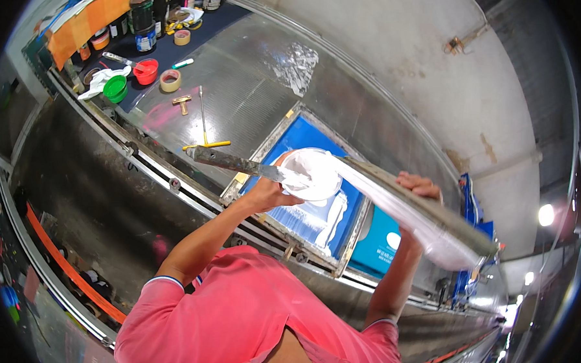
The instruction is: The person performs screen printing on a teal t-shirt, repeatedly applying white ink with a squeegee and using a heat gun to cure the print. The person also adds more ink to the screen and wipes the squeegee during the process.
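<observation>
My left hand (268,195) is wrapped round a white tub (311,194), which is tilted and holds thick white ink. A spatula (236,163) with a worn, stained surface sticks out of the tub toward the left. In my right hand (421,187) is a long squeegee (425,210), its lower side smeared with white ink. The squeegee's left end is at the tub's rim; whether it touches, I cannot tell. Below both hands lies a blue printing screen (289,139) in a stained frame (266,141), with a thick streak of white ink (335,216) on its mesh.
A teal printed panel (373,240) lies right of the frame. Toward the left are a yellow-handled T-shaped tool (206,143), tape roll (170,81), red bowl (145,72) and green bowl (115,89). Several ink jars (145,39) stand farther back. A metal rail (193,193) edges the table.
</observation>
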`<control>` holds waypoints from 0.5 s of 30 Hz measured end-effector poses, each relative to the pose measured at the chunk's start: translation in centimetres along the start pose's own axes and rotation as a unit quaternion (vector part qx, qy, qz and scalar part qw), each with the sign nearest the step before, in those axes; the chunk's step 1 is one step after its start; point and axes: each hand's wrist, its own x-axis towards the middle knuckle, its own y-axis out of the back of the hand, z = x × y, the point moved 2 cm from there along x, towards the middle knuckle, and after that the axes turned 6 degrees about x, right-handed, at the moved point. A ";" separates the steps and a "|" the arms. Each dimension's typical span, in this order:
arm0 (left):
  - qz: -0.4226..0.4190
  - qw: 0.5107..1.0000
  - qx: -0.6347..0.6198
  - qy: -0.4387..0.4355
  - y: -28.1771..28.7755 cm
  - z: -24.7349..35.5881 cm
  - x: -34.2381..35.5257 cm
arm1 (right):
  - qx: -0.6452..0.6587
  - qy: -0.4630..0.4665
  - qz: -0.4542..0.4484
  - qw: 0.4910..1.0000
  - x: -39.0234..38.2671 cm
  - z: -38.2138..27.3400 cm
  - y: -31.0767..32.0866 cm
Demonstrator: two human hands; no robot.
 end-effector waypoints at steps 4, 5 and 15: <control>-0.011 0.996 -0.085 0.035 -1.0 2.1 1.0 | -0.023 0.055 0.045 0.997 -2.0 -0.3 -0.4; -0.013 0.999 -0.030 0.001 -1.2 2.7 1.2 | -0.040 0.072 0.053 0.995 -2.4 -0.3 -0.4; -0.066 0.997 0.022 -0.015 -4.6 6.0 2.0 | -0.150 0.111 0.102 0.977 -3.8 7.1 0.5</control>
